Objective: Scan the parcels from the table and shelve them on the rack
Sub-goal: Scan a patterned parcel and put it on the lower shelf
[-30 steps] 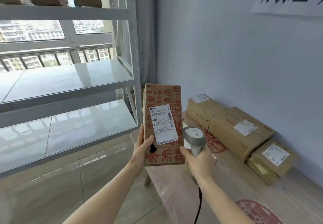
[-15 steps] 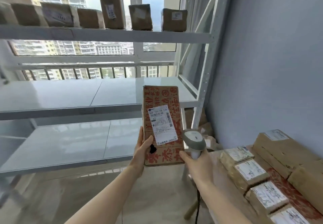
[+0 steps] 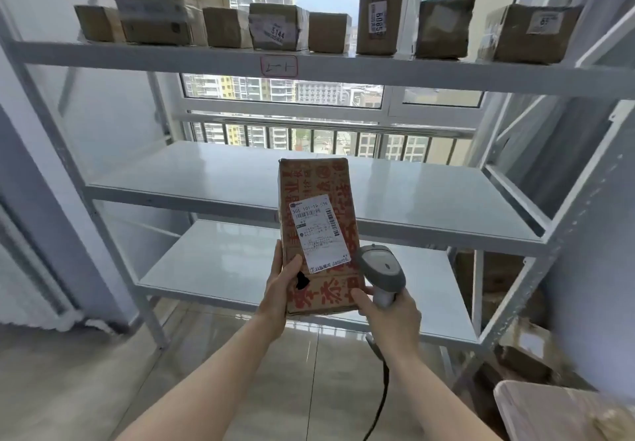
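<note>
**Parcel held up in front of the rack**

At the centre of the frame the left hand (image 3: 280, 289) holds a tall brown parcel (image 3: 319, 234) upright, thumb curled across its front face and fingers wrapped behind the left edge. The parcel carries red printed characters and a white shipping label (image 3: 319, 232) (set a little crooked) with barcodes facing us. Just to its right, the right hand (image 3: 391, 317) grips the handle of a grey scanner (image 3: 379, 267), whose head sits beside the parcel's lower right edge; the thumb of that hand touches the parcel's bottom corner. A dark cable (image 3: 379, 403) hangs down from the scanner toward the bottom of the frame.

Behind them stands the white metal rack (image 3: 343, 72). Its top shelf, across the upper part of the frame, holds a row of brown boxes (image 3: 275, 26), several with labels. The parcel is in the air, in front of the two lower shelves. A corner of the table (image 3: 549, 406) shows at the lower right.
</note>
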Demonstrator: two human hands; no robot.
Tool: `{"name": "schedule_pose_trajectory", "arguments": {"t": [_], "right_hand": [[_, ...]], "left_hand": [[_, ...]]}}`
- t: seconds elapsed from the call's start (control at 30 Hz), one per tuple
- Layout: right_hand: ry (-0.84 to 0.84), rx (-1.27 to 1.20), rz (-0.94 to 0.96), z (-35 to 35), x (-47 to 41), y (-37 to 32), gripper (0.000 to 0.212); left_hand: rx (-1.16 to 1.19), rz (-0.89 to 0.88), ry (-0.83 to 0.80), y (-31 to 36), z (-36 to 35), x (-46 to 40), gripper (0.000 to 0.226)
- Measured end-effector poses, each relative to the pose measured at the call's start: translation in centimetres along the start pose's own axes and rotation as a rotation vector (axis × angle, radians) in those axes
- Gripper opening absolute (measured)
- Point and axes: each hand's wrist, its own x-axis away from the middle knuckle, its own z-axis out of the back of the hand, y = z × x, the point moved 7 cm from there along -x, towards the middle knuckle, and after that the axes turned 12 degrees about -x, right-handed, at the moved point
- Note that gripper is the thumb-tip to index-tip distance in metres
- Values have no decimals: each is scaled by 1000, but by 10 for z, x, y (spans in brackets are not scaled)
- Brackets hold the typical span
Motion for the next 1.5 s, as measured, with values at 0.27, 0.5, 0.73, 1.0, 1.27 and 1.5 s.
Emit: {"name": "schedule_pose_trajectory", "arguments": {"t": [0.27, 0.5, 0.73, 1.0, 1.27, 1.5], "right_hand": [[-111, -51, 50, -89, -63, -22, 31], [-217, -44, 115, -151, -118, -47, 25], [-241, -8, 127, -213, -147, -53, 22], [-215, -15, 147, -328, -159, -69, 24], [-212, -11, 131, -449, -148, -91, 21], [-243, 11, 114, -527, -151, -106, 20]], "left_hand": [[2, -26, 152, 36, 67, -55, 55], [-40, -75, 236, 63, 108, -106, 68], [-18, -66, 268, 72, 157, -143, 62], [-72, -62, 252, 103, 261, -187, 59], [-124, -15, 287, 126, 388, -220, 68], [-122, 10, 308, 137, 457, -236, 59]]}}
